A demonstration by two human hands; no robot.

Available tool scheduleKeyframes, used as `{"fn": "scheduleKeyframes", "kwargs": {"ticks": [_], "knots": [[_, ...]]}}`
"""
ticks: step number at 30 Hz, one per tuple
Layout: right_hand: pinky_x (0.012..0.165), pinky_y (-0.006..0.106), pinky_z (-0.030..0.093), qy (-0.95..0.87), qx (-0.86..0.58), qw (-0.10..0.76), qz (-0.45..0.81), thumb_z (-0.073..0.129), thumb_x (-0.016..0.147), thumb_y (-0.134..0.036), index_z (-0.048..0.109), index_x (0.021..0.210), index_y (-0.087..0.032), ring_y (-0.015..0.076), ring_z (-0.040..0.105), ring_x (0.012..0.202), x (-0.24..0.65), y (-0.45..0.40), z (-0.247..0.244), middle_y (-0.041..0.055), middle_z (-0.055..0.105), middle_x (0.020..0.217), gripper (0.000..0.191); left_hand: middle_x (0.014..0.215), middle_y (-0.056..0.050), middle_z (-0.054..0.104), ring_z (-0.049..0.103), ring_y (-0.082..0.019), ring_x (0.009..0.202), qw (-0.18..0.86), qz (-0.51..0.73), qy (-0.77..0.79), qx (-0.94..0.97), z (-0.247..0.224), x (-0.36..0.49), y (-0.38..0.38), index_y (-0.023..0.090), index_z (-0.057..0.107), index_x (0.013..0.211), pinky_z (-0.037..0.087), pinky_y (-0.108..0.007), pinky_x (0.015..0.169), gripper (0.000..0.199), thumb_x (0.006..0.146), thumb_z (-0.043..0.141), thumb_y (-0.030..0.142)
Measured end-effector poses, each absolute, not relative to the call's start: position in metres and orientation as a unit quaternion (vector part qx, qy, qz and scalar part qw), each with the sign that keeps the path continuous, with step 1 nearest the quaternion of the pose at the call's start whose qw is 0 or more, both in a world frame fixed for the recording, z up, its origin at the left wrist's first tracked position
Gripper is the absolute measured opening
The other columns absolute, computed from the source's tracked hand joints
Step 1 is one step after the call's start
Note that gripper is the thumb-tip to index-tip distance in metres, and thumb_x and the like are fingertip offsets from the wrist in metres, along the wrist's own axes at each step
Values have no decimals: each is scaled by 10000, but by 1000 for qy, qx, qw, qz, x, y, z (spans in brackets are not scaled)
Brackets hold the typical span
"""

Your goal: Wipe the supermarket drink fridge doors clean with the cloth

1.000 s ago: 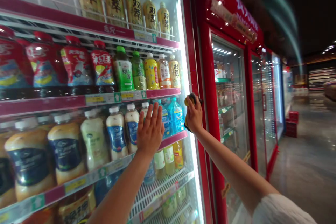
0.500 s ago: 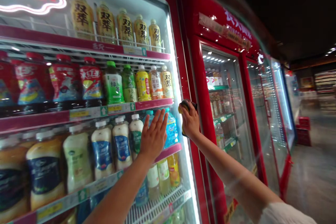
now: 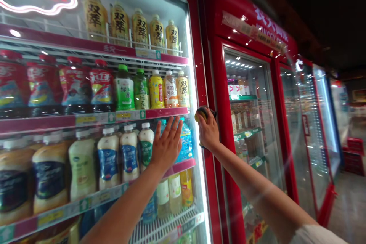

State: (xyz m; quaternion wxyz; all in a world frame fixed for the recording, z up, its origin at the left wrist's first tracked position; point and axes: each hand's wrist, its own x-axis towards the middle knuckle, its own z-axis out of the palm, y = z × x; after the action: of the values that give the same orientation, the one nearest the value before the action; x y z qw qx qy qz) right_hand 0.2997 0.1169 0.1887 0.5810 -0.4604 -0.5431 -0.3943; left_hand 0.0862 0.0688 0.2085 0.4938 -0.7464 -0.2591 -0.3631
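Note:
My left hand (image 3: pixel 167 143) lies flat with fingers spread against the glass door of a lit drinks fridge (image 3: pixel 114 116), over a blue bottle (image 3: pixel 185 141) on the third shelf. To its right, my right hand (image 3: pixel 209 129) is closed around a bunched yellow-and-black cloth (image 3: pixel 202 114), pressed at the red door frame (image 3: pixel 210 183) beside the bright light strip. Only the cloth's edges show past my fingers; the palm side is hidden.
Behind the glass stand rows of bottles, such as the green tea bottle (image 3: pixel 124 89) and white-capped bottles (image 3: pixel 108 158). A second red fridge (image 3: pixel 219 72) adjoins on the right, with more fridges beyond. Red boxes (image 3: pixel 354 156) sit on the floor at far right.
The view has shifted slightly, so the neighbouring fridges appear farther right. Both hands keep nearly the same places, the left on the glass and the right with the cloth at the frame.

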Motion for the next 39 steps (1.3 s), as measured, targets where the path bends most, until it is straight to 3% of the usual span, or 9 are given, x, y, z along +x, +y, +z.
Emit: {"fn": "scheduleKeyframes", "kwargs": {"ticks": [3,9,16,24,28,31,35,39], "knots": [[1149,445,454,-558,-444,575,-400,427,1015,-210,556,1445,-302,270,349,1518,304,117,191,79,370,1638,459,1689,-91,262,209,-256,1575,502,-358,-264,-742,210,83,67,211,-71,1643,7,-552,1315,826,1007,454,262],[1172,514,407,-560,-427,597,-383,428,1038,-309,518,1487,-259,311,304,1536,303,116,259,127,328,1659,461,1686,-110,258,219,-260,1573,515,-355,-282,-728,217,80,62,195,-36,1648,20,-553,1313,826,1005,474,294],[1132,462,458,-636,-375,527,-420,490,1021,-274,605,1402,-317,275,367,1512,318,106,221,80,420,1619,400,1686,-116,253,212,-260,1575,525,-353,-276,-723,212,67,60,204,-43,1647,32,-542,1317,851,993,497,278],[1162,504,429,-548,-413,619,-381,485,1022,-322,565,1447,-228,321,364,1507,301,118,296,138,395,1620,442,1685,-106,276,187,-248,1579,525,-353,-281,-721,218,60,62,213,-9,1652,-5,-526,1319,835,996,499,307],[1175,448,431,-611,-359,576,-407,431,1046,-338,616,1395,-299,245,346,1524,300,111,258,59,434,1609,397,1678,-131,287,219,-267,1573,524,-357,-288,-717,221,62,58,187,20,1653,18,-545,1314,793,1010,468,310],[1159,420,452,-653,-328,550,-404,431,1040,-296,677,1320,-322,214,418,1484,317,111,227,27,507,1557,374,1675,-125,302,223,-267,1572,532,-351,-285,-716,222,59,55,184,31,1652,21,-540,1316,775,1018,457,319],[1135,466,473,-589,-349,628,-368,432,1028,-268,699,1300,-281,260,511,1409,316,121,251,70,555,1512,381,1679,-120,293,208,-263,1577,543,-356,-284,-705,224,50,53,180,30,1652,7,-522,1318,782,1019,465,331],[1154,518,446,-522,-368,681,-358,399,1035,-221,651,1370,-288,292,433,1470,267,120,294,79,506,1560,424,1689,-120,255,226,-275,1571,546,-362,-301,-693,229,44,56,167,15,1651,11,-529,1315,791,1021,464,335]]}}
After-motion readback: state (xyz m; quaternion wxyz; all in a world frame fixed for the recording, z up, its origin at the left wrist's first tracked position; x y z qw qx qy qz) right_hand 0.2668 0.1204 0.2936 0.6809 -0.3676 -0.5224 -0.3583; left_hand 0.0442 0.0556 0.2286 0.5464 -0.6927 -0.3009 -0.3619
